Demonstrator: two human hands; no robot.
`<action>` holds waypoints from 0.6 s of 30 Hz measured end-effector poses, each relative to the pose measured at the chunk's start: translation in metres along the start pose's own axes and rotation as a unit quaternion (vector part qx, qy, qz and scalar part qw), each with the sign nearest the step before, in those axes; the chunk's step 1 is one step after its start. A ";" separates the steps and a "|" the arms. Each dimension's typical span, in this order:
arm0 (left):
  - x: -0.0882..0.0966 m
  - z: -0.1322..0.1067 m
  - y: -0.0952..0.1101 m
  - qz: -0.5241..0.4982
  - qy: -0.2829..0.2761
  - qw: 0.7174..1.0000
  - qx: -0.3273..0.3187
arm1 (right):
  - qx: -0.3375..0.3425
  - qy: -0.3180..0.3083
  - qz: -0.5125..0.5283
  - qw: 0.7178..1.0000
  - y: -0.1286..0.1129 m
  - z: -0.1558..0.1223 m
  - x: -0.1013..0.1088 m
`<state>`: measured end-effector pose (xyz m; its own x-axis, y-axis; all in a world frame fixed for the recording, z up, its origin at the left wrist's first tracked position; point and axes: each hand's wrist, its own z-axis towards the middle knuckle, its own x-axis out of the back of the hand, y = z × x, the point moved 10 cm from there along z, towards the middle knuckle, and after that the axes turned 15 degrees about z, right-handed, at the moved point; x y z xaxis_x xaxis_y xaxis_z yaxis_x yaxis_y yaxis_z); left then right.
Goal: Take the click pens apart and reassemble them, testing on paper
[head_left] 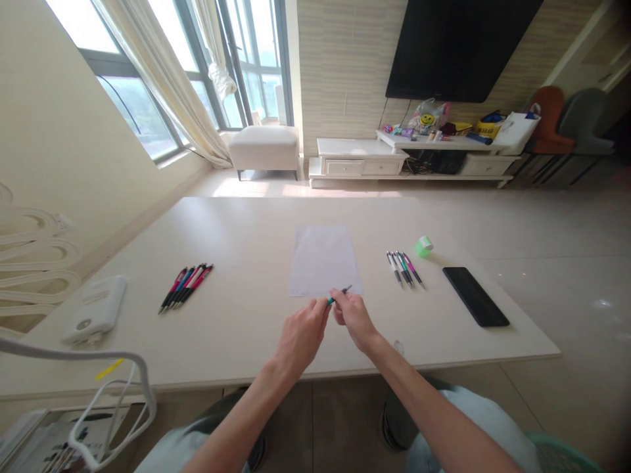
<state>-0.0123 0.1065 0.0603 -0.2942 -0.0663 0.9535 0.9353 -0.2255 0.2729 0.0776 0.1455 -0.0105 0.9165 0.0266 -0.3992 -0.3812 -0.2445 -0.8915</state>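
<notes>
Both my hands meet over the near edge of a white sheet of paper (325, 259) on the table. Between them is a pen with a teal barrel (330, 301), its dark tip end pointing up and to the right. The fingers of my left hand (302, 332) are closed around the rear part of the pen. My right hand (353, 316) pinches it nearer the tip. Much of the barrel is hidden by the fingers. Several pens (404, 269) lie side by side right of the paper, and several red and blue pens (186, 288) lie to its left.
A small green pot (423, 247) and a flat black rectangular object (476, 297) sit at the right. A small clear piece (398, 347) lies by the table's near edge. A white device (98, 307) stands at the left, with a white cable (142, 374) nearby.
</notes>
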 end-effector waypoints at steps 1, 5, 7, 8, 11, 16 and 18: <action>-0.001 0.001 0.000 -0.045 -0.010 0.999 0.005 | 0.009 -0.009 -0.010 1.000 -0.003 -0.001 -0.001; -0.023 0.002 -0.005 -0.303 -0.165 0.937 0.058 | 0.052 -0.052 -0.084 0.994 -0.022 -0.007 -0.007; -0.029 -0.002 -0.005 -0.372 -0.234 0.896 0.067 | 0.047 -0.091 -0.097 0.990 -0.029 -0.011 -0.012; -0.026 -0.002 -0.007 -0.377 -0.235 0.894 0.059 | 0.040 -0.110 -0.098 0.988 -0.032 -0.012 -0.014; -0.005 0.005 -0.017 -0.298 -0.141 0.944 0.023 | 0.038 -0.136 -0.107 0.984 -0.042 -0.012 -0.012; 0.014 0.007 -0.023 -0.099 -0.019 0.995 -0.018 | 0.059 -0.144 -0.153 0.976 -0.047 -0.006 -0.007; 0.018 0.007 -0.023 -0.037 0.007 0.999 -0.023 | 0.052 -0.147 -0.164 0.974 -0.043 -0.005 -0.006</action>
<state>-0.0377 0.1174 0.0718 -0.3658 -0.0607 0.9287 0.9007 -0.2743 0.3369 0.0888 0.1510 0.0313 0.9223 0.3671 -0.1208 -0.0988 -0.0781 -0.9920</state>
